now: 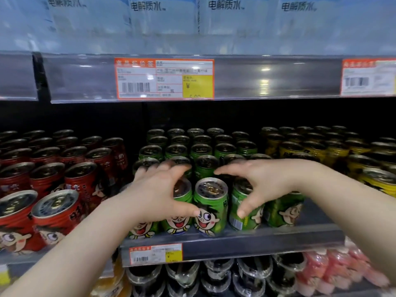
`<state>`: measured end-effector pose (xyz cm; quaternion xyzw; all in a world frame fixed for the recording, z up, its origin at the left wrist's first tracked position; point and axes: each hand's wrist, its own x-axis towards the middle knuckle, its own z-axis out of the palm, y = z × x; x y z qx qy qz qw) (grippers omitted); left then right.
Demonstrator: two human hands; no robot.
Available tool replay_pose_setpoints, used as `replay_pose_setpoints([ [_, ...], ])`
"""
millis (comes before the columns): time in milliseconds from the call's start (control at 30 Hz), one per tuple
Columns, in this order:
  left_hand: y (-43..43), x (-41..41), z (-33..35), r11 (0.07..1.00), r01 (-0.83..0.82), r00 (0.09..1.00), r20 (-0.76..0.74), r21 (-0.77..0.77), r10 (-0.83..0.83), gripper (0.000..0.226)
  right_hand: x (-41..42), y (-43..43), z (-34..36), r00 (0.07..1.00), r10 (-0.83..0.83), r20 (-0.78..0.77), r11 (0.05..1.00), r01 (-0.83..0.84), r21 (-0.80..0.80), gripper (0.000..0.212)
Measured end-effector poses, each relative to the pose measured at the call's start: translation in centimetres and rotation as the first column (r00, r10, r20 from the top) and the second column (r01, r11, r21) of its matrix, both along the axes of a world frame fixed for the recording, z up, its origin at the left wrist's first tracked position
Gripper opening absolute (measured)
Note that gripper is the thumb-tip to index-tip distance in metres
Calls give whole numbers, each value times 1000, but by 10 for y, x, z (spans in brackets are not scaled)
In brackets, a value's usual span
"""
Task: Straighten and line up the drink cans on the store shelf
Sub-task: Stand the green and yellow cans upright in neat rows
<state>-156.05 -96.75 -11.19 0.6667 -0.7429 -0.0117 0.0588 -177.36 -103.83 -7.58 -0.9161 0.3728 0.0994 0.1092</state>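
The green cans (211, 205) stand in a block at the middle of the shelf (278, 239), several rows deep, with five in the front row at the edge. The middle front can stands free between the two hands, its cartoon face to the front.

The left hand (158, 189) arches over the two front cans left of it. Its fingers reach over their tops and its thumb presses the front of the second can, so it clasps them. The thumb tip lies just beside the middle can. The right hand (257, 185) grasps the can right of the middle one, with fingers stretched over its top and thumb down on its front. That can shows a barcode to the front, not a face. The last front can, under the right wrist, shows its face.

Red cans (53, 211) fill the shelf to the left and yellow cans (377, 181) to the right. A price tag (155, 254) sits on the shelf's front rail, below the left hand. A larger tag (164, 79) hangs on the rail above, under pale blue packs (150, 18). Below the shelf are dark wrapped bottles (214, 275) and pink packs (342, 271).
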Motion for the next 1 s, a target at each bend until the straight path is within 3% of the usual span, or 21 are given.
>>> replay_pose_setpoints([
  [67, -5, -17, 1, 996, 92, 996, -6, -12, -92, 97, -12, -4, 7, 996, -3, -87, 1000, 2, -17, 93],
  [167, -13, -33, -5, 981, 194, 981, 12, 24, -194, 89, -15, -3, 6, 997, -28, -77, 997, 23, -68, 81],
  [367, -18, -33, -14, 974, 225, 973, 41, 14, -225, 87, -11, 1, -7, 995, -93, -47, 957, 76, -278, 77],
  [533, -17, -33, -13, 975, 219, 975, 39, 25, -220, 86, -20, -1, -3, 999, -45, -18, 994, 43, -96, 81],
  [633, -17, -35, -11, 979, 198, 980, 30, 38, -199, 87, -19, -3, -7, 998, -49, 28, 988, 52, -147, 77],
  [833, -18, -49, -3, 983, 153, 987, 43, 97, -158, 103, -58, -14, -3, 981, -93, 171, 993, 104, -55, 82],
  [1000, -22, -56, 2, 976, 158, 987, -29, 149, -155, 96, -96, -23, -10, 983, -168, 76, 986, 168, 15, 79],
])
